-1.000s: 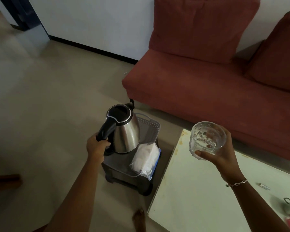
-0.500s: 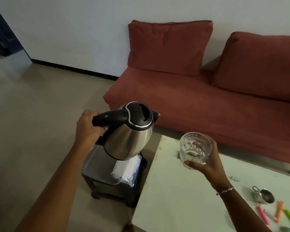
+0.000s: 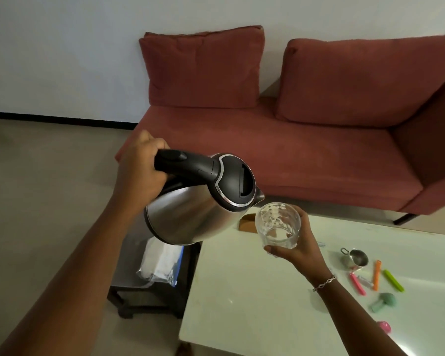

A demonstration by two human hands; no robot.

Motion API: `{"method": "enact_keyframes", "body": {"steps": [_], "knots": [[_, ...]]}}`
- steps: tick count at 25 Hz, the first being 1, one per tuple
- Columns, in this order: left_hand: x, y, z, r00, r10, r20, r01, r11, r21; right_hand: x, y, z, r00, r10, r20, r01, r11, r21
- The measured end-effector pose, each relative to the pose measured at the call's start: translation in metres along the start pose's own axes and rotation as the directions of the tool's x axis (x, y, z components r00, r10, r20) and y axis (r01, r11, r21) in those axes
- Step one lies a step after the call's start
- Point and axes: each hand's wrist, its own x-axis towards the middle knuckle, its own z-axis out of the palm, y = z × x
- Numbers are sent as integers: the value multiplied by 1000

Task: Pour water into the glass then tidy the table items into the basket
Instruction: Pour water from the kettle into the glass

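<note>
My left hand (image 3: 139, 173) grips the black handle of a steel kettle (image 3: 190, 217), which is tilted with its spout just over the rim of a clear glass (image 3: 278, 227). My right hand (image 3: 301, 247) holds that glass from below, above the white table (image 3: 242, 291). No stream of water is visible. On the table's right lie a small metal cup (image 3: 356, 258), pink (image 3: 357, 283), orange (image 3: 376, 274) and green (image 3: 393, 280) sticks, and a teal piece (image 3: 383, 301). The grey basket (image 3: 123, 265) sits low at left, mostly hidden by the kettle, with a white bag (image 3: 162, 263) in it.
A red sofa (image 3: 280, 150) with two cushions stands behind the table against the white wall. The basket rests on a dark low stool (image 3: 144, 301) beside the table's left edge. A small brown block (image 3: 247, 222) sits at the table's far corner. Bare floor lies at left.
My left hand has lifted the kettle off the basket, carried it right and tilted it toward the glass. The right hand has held the glass roughly steady as the view shifted right.
</note>
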Motion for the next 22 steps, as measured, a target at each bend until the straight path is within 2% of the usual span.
{"method": "enact_keyframes", "body": {"steps": [7, 22], "knots": [[5, 49, 12, 977, 198, 74, -201, 979, 40, -13, 8, -20, 1000, 12, -22, -12, 1000, -23], [3, 81, 9, 947, 269, 174, -302, 932, 203, -26, 7, -20, 1000, 27, -10, -27, 999, -25]]}}
